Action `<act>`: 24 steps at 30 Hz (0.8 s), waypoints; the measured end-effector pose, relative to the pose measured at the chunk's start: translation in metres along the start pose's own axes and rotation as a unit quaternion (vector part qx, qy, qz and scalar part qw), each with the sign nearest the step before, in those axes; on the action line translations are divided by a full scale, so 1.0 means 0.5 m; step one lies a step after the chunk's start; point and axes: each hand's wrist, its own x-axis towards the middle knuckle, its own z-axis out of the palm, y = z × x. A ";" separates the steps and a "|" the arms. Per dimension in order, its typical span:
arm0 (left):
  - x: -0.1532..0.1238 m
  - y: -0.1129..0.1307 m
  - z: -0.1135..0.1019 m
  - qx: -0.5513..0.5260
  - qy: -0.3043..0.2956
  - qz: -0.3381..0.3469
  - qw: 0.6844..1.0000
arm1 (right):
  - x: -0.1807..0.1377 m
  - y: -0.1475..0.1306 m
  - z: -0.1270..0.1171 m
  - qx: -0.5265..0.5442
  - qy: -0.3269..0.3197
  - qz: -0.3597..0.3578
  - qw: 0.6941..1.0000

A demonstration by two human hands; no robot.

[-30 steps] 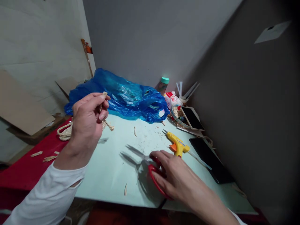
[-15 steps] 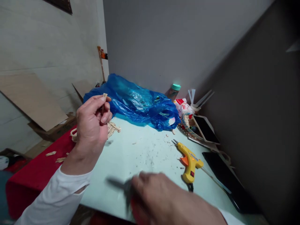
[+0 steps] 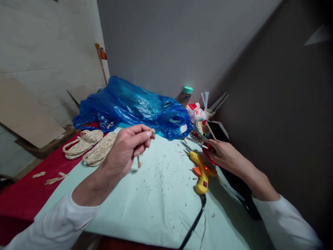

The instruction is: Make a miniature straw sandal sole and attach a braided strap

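Note:
My left hand (image 3: pixel 127 147) is raised over the table, thumb and fingertips pinched on a small straw-coloured strip (image 3: pixel 153 131) whose tip sticks out. Below those fingers shows a frayed cord end (image 3: pixel 139 162); whether it joins the strip is hidden. My right hand (image 3: pixel 221 151) is closed on red-handled scissors (image 3: pixel 208 154) at the table's right side, blades pointing left toward the blue bag. Just beneath the scissors lies a yellow glue gun (image 3: pixel 199 173) with a lit red light. Two coils of twisted straw-coloured cord (image 3: pixel 83 142) rest left of my left hand.
A crumpled blue plastic bag (image 3: pixel 135 107) spans the table's back. To the right are a woven basket (image 3: pixel 199 126), a dark-screened tablet (image 3: pixel 218 130) and clear glue sticks (image 3: pixel 205 100). The glue gun's black cable (image 3: pixel 194 225) runs to the front edge. Straw scraps (image 3: pixel 56 178) lie on red cloth.
My right hand has carried the scissors from the table's front to the far right, beside the basket. My left hand, still pinching the strip, has moved right and lower, uncovering the cord coils.

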 end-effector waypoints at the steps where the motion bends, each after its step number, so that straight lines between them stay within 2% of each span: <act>1: -0.004 -0.007 0.009 0.008 -0.022 -0.015 1.000 | -0.002 0.016 0.011 -0.004 0.001 0.011 1.000; 4: -0.014 -0.023 0.028 0.028 -0.066 -0.039 0.997 | -0.006 0.039 0.049 -0.024 0.013 0.033 0.999; 7: -0.017 -0.036 0.036 0.043 -0.091 -0.055 0.993 | -0.004 0.038 0.075 -0.052 0.030 0.052 0.997; 11: -0.015 -0.051 0.045 0.063 -0.110 -0.059 0.990 | -0.015 0.008 0.048 -0.078 0.059 0.072 0.993; 13: -0.019 -0.058 0.053 0.093 -0.105 -0.056 0.989 | -0.029 -0.031 0.016 -0.049 0.079 0.039 0.995; 15: -0.026 -0.064 0.064 0.139 -0.101 -0.046 0.984 | -0.045 -0.081 -0.011 0.135 0.118 -0.063 0.982; 17: -0.035 -0.072 0.074 0.197 -0.112 -0.011 0.974 | -0.059 -0.130 -0.021 0.250 0.069 -0.145 0.955; 18: -0.039 -0.076 0.078 0.230 -0.118 0.016 0.966 | -0.064 -0.150 -0.019 0.252 0.067 -0.172 0.950; 20: -0.043 -0.084 0.081 0.287 -0.132 0.075 0.946 | -0.069 -0.175 -0.004 0.200 0.134 -0.204 0.949; 22: -0.045 -0.092 0.080 0.325 -0.136 0.119 0.928 | -0.067 -0.181 0.011 0.170 0.168 -0.240 0.941; 24: -0.045 -0.097 0.077 0.341 -0.141 0.142 0.918 | -0.063 -0.178 0.019 0.183 0.173 -0.267 0.930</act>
